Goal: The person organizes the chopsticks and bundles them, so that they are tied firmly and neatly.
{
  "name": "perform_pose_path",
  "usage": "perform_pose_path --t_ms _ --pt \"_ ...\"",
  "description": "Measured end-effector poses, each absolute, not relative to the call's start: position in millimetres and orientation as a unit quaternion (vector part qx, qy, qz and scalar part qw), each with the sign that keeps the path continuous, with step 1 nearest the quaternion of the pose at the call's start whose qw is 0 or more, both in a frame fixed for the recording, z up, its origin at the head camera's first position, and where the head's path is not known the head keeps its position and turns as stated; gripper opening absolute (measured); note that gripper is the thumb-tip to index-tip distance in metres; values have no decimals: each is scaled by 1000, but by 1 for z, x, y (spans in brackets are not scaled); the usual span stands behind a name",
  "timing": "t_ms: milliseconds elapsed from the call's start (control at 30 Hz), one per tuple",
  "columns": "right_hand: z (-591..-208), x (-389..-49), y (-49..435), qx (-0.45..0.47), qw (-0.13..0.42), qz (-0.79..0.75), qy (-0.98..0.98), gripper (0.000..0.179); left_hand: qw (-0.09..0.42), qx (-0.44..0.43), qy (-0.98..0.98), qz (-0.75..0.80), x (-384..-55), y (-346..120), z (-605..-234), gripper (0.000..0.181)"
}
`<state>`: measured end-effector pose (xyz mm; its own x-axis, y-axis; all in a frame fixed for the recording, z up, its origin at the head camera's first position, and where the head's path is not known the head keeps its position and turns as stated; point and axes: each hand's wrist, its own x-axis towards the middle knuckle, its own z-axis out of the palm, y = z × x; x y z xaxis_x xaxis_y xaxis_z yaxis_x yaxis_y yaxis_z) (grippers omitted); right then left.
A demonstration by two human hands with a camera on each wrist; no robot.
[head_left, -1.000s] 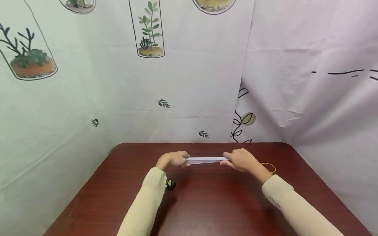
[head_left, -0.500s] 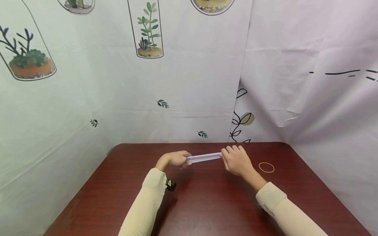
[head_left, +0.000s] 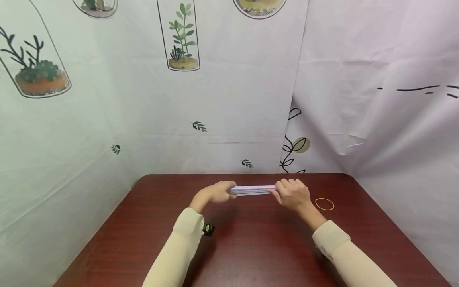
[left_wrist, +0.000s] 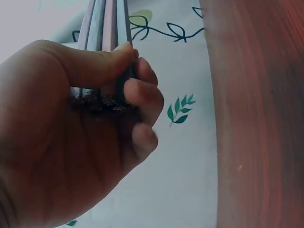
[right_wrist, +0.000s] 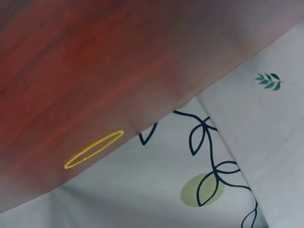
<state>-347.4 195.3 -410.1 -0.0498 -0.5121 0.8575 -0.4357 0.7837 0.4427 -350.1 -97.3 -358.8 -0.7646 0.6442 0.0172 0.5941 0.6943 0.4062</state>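
Note:
Both hands hold a small bundle of pale, pastel-coloured pencils (head_left: 253, 190) level above the table. My left hand (head_left: 218, 192) pinches the bundle's left end between thumb and fingers. In the left wrist view the pencils (left_wrist: 109, 26) run upward from the grip, their dark ends close to the palm and partly shaded. My right hand (head_left: 293, 194) grips the other end, its fingers curled over the top and the thumb on the near side. That hand is outside the right wrist view.
A yellow rubber band (head_left: 324, 198) lies on the dark red wooden table (head_left: 258, 251), right of the right hand. Behind the table hangs a white cloth (head_left: 229, 99) printed with plants. A black wrist device (head_left: 208, 229) shows at the left sleeve.
My right hand has shifted its grip on the bundle's right end, fingers now over the top. The bundle tilted up at the right, then levelled. The rubber band came fully into view.

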Motion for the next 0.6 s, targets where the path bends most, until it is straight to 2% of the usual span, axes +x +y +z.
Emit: perform_pose_path --t_ms 267,600 --pt "-399 -349 197 341 630 -14 -697 53 -57 333 932 130 -340 -94 -359 19" --pt "-390 -347 198 327 635 -15 -700 54 -294 331 896 38 -332 -85 -370 43"
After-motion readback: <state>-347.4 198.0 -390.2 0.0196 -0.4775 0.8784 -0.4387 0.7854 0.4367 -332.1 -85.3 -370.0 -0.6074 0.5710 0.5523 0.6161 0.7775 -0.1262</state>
